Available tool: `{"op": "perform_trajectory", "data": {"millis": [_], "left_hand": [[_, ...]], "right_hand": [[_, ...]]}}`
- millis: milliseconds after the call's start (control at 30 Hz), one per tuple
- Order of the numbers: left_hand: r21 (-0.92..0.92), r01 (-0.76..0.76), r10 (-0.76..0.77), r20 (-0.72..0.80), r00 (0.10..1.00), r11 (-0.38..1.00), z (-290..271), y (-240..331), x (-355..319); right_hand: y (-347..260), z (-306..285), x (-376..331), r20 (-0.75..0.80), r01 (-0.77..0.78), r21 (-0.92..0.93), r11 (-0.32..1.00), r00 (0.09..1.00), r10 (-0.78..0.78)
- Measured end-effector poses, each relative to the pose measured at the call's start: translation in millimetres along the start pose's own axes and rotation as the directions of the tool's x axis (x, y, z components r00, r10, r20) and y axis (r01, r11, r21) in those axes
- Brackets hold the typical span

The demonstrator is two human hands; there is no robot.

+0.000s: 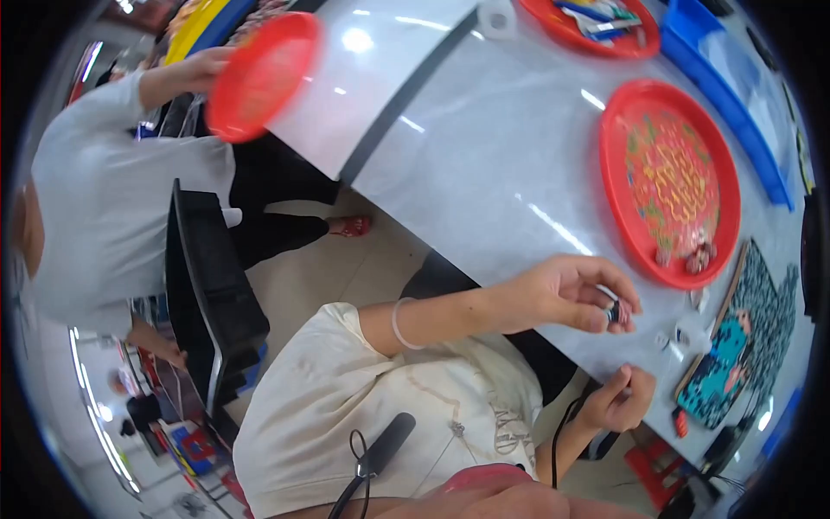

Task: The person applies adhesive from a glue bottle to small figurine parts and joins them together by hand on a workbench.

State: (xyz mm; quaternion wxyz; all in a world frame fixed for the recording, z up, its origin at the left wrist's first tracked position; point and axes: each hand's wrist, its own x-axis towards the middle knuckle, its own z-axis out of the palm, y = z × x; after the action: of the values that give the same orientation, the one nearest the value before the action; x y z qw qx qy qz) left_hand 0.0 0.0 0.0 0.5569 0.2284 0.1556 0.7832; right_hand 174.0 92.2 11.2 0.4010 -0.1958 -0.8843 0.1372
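The glossy pale-grey counter (484, 164) carries a round red plastic tray (617, 186). Near it, the left hand (566, 298) has its grip clamped on a small dark-and-pink piece (616, 313), seemingly unfinished; whether the curled right hand (618, 405) holds something, I cannot tell. Small pinkish-brown lumps (701, 258) already lie in the tray.

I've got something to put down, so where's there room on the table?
The biggest bare patch on the table lies between the dark strip, the left hand and the near red tray. Another is across the strip, beside the co-worker's tray. It's crowded on the right: that tray's neighbours, the blue bin and patterned pad, sit close.
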Motion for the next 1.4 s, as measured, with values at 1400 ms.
{"op": "perform_trajectory", "data": {"millis": [1400], "left_hand": [[0.591, 0.329, 0.625, 0.409, 0.665, -0.736, -54.6, 258.1, -87.3]], "right_hand": [[-31.8, 58.6, -19.5, -0.100, -0.006, -0.021, 1.000, 0.995, 0.003]]}}
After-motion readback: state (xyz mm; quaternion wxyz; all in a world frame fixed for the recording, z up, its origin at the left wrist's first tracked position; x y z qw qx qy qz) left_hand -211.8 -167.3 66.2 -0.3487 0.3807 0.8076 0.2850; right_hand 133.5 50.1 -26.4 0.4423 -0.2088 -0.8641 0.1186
